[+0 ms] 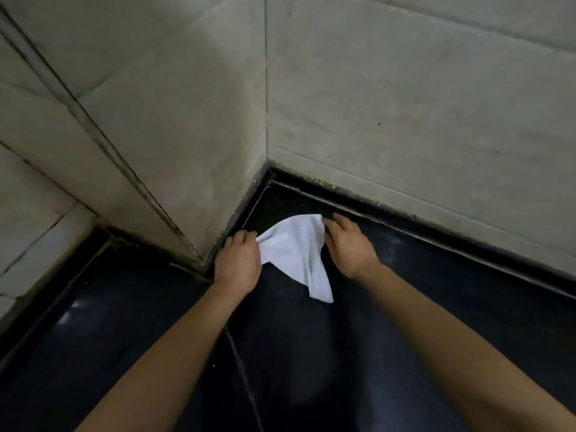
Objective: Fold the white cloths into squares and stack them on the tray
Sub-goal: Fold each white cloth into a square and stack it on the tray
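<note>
I see left hand at 9 o'clock of cloth, fingers curled, pinching its left corner. Right hand at 3 o'clock, fingers bent over cloth's upper right edge, gripping it. Cloth white, crumpled, stretched between both hands over dark table, near wall corner at 12 o'clock. Loose tail droops toward 5 o'clock; can't tell whether it touches table.

An indoor corner of a tiled room: large pale grey wall tiles with grimy joints meet a glossy black stone surface. Whether kitchen or washroom cannot be told.
</note>
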A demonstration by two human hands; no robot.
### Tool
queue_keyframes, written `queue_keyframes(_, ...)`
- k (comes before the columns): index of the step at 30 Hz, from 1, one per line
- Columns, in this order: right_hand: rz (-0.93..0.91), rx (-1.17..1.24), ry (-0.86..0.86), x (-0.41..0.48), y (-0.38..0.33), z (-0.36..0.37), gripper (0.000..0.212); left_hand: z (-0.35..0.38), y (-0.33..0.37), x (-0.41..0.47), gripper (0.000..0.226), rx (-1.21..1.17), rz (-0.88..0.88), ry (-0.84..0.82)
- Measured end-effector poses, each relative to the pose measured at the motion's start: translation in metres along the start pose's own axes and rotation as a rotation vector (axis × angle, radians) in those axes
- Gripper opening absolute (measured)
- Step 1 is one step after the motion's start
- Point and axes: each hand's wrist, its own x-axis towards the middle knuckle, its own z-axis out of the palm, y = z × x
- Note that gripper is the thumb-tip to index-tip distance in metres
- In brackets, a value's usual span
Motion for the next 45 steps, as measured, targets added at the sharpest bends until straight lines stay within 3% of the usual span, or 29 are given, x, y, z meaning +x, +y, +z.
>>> queue_keyframes(5,-0.066,-0.132,-0.079,0.048,-0.011,0.022,0.060,0.037,-0.012,0.006,0.036,-0.009,-0.021,0.016)
queue_keyframes(10,0.027,-0.118,-0.091,0.046,-0.008,0.033,0.050,0.050,-0.022,-0.019,0.014,-0.022,0.050,0.086)
queue_keyframes(16,0.039,0.052,-0.281,0.001,0.009,0.005,0.018,0.020,-0.008,-0.048,0.010,-0.035,-0.034,-0.036)
queue_keyframes(26,-0.130,0.219,-0.165,-0.085,0.034,-0.079,0.004,-0.070,0.051,-0.117,0.011,-0.217,0.049,0.129)
queue_keyframes(28,-0.182,0.209,-0.138,-0.100,0.028,-0.089,0.017,-0.094,0.066,-0.136,0.017,-0.226,0.156,0.198)
queue_keyframes(31,-0.278,0.255,-0.107,-0.118,0.006,-0.100,0.059,-0.130,0.084,-0.164,0.025,-0.186,0.314,0.337)
queue_keyframes(33,-0.336,0.318,-0.165,-0.135,-0.018,-0.117,0.086,-0.153,0.096,-0.182,0.033,-0.202,0.355,0.404)
queue_keyframes(35,-0.393,0.343,-0.233,-0.154,-0.042,-0.137,0.095,-0.175,0.107,-0.199,0.039,-0.249,0.350,0.447)
queue_keyframes(38,-0.526,0.273,-0.281,-0.172,-0.065,-0.152,0.076,-0.202,0.120,-0.225,0.047,-0.333,0.313,0.492)
queue_keyframes(42,-0.598,0.336,-0.302,-0.193,-0.065,-0.154,0.025,-0.216,0.125,-0.251,0.053,-0.461,0.231,0.499)
queue_keyframes(45,-0.570,0.379,-0.300,-0.210,-0.056,-0.160,0.017,-0.218,0.125,-0.267,0.059,-0.553,0.186,0.479)
